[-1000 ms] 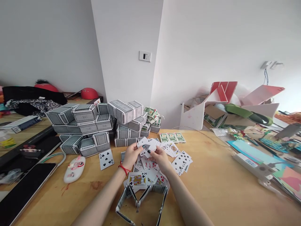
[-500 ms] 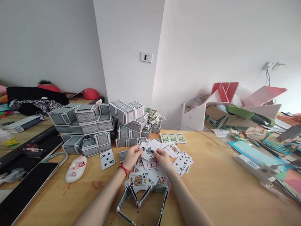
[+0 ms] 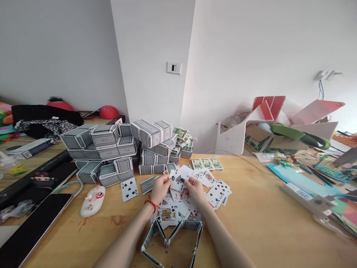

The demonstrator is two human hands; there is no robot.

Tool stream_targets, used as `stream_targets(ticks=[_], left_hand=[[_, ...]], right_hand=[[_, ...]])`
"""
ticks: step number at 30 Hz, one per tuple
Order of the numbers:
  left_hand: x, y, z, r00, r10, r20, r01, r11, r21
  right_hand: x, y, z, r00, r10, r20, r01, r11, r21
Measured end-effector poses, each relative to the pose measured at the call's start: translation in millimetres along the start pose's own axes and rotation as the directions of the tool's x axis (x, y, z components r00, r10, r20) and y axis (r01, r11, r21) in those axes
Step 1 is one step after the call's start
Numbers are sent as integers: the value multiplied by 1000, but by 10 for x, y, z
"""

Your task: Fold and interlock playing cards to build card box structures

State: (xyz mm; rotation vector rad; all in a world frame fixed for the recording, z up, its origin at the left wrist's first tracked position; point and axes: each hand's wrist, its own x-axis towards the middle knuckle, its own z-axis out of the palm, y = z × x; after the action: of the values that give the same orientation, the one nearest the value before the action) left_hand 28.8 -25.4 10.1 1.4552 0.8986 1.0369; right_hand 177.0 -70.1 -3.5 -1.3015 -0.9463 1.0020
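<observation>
My left hand point(image 3: 161, 189) pinches the left edge of an ace of spades point(image 3: 178, 180), thumb on its face. At the opposite edge my right hand point(image 3: 196, 190) pinches it too; whether other cards lie under the ace I cannot tell. Beneath both hands is a loose pile of face-up playing cards, with a king point(image 3: 166, 214) near the front. Closer to me, between my forearms, stands a heart-like frame of folded cards point(image 3: 198, 238). A five of spades point(image 3: 129, 189) and a face-down card point(image 3: 147, 185) lie left of my left hand. Spread spades point(image 3: 219, 191) lie to the right.
Stacked blocks of grey-patterned cards point(image 3: 111, 152) rise at the back left. Green card packs point(image 3: 206, 163) lie at the back. A white mouse point(image 3: 93, 201) and a black tablet-like slab point(image 3: 36, 229) are on the left; a power strip point(image 3: 304, 197) and craft clutter are on the right.
The view has shifted slightly, so everything sits a little further right. My left hand has moved slightly, uncovering more of the face-down card beside it. Both hands keep hold of the ace.
</observation>
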Motion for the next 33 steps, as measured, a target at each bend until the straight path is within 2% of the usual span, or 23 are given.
stream_targets(ticks=[5, 10, 18, 25, 33], left_hand=[[-12, -25, 0, 1000, -23, -3, 23, 999, -48], [-10, -61, -16, 996, -85, 20, 87, 980, -177], [0, -2, -151, 958, -204, 203, 269, 881, -388], [-17, 15, -178, 917, -245, 315, 364, 838, -407], [-10, 23, -173, 911, -274, 309, 382, 842, -381]], right_hand=[[-12, 2, 8, 1000, -9, 11, 9, 999, 40], [-19, -5, -6, 999, -14, 36, 12, 998, 59], [10, 46, -72, 995, 3, 95, -11, 996, 83], [12, 56, -104, 989, 15, 145, -30, 994, 104], [29, 86, -126, 982, 15, 188, -39, 992, 122]])
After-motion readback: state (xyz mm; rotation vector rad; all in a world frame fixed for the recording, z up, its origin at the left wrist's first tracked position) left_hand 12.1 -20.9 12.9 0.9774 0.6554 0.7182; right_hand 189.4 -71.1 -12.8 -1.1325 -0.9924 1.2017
